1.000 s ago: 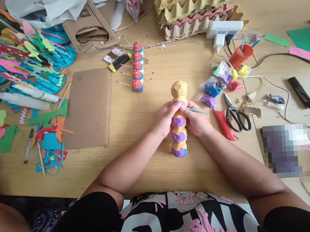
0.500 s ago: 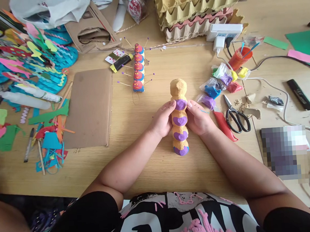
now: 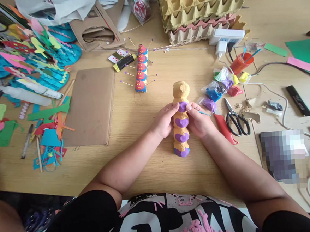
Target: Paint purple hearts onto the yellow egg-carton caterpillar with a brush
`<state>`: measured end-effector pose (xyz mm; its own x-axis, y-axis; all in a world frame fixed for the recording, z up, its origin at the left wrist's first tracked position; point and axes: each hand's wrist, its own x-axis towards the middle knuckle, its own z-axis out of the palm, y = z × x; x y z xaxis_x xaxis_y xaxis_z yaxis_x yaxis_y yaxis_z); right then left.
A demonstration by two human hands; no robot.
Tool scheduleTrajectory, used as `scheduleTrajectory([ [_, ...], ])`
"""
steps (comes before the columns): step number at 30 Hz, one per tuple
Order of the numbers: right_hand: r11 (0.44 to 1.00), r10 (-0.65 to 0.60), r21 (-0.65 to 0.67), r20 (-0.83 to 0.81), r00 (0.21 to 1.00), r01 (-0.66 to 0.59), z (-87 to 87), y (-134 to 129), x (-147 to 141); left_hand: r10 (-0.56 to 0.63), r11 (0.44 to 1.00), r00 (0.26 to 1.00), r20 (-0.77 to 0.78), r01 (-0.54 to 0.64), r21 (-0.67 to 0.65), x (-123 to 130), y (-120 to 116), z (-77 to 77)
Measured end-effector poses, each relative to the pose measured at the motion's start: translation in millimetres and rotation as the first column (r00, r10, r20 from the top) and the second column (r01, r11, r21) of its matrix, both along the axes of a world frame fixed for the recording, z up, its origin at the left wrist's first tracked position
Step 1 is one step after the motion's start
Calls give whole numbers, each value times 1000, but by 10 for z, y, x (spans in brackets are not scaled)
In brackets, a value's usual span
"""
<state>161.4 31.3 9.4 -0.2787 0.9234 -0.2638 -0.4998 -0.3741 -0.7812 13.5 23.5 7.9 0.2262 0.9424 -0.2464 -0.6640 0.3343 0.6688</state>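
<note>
Between my two hands is an egg-carton strip, a row of tan bumps with purple clay patches on the lower ones; its top bump is bare. My left hand grips it from the left, thumb at the edge of the uppermost purple patch. From the right, my right hand closes on it, thumb on that same patch. A thin blue stick pokes out by my right fingers; whether they hold it is unclear. Farther back stands a finished-looking red and blue egg-carton caterpillar with purple-tipped sticks.
Right of my hands lie bagged clay, a red-handled cutter, black scissors and an orange cup. Egg trays are stacked behind. On the left are a cardboard sheet and paper scraps.
My right thumb has moved onto the uppermost purple patch, and the blue stick shows more. Both hands keep hold of the strip; the whole view has shifted slightly.
</note>
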Motion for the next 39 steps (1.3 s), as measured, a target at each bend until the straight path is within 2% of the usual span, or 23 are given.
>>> scheduleTrajectory([
  [7, 1000, 8, 5, -1, 1000, -8, -10, 2, 5, -3, 998, 1000, -3, 3, -61, 2, 7, -3],
  [14, 1000, -13, 0, -3, 1000, 13, -17, -2, -13, 1, 998, 1000, 5, -1, -60, 12, 3, -18],
  [19, 997, -18, 71, 70, 997, 13, -78, 41, 19, 17, 998, 999, 30, -15, -53, 2, 12, -15],
  [21, 987, -103, 139, 165, 981, 80, -108, 90, 70, 11, 996, 999, 48, -7, -84, -20, 20, -1],
  [23, 936, -298, 270, 261, 918, 227, -122, 142, 130, -9, 988, 998, 68, 19, -153, -46, 28, 12],
  [24, 911, -345, 327, 265, 900, 253, -120, 163, 157, -16, 982, 997, 78, 30, -188, -57, 31, 17],
  [26, 893, -325, 390, 211, 922, 226, -96, 182, 188, -6, 974, 996, 93, 27, -225, -66, 34, 21],
  [29, 880, -253, 447, 153, 955, 162, -35, 158, 172, 52, 979, 995, 81, -35, -200, -47, 31, 20],
  [32, 859, -225, 500, 183, 957, 106, 19, 112, 124, 67, 983, 996, 61, -55, -176, -14, 25, 19],
  [39, 830, -264, 555, 292, 919, 61, 85, 86, 91, 41, 986, 997, 58, -31, -164, 11, 6, -14],
])
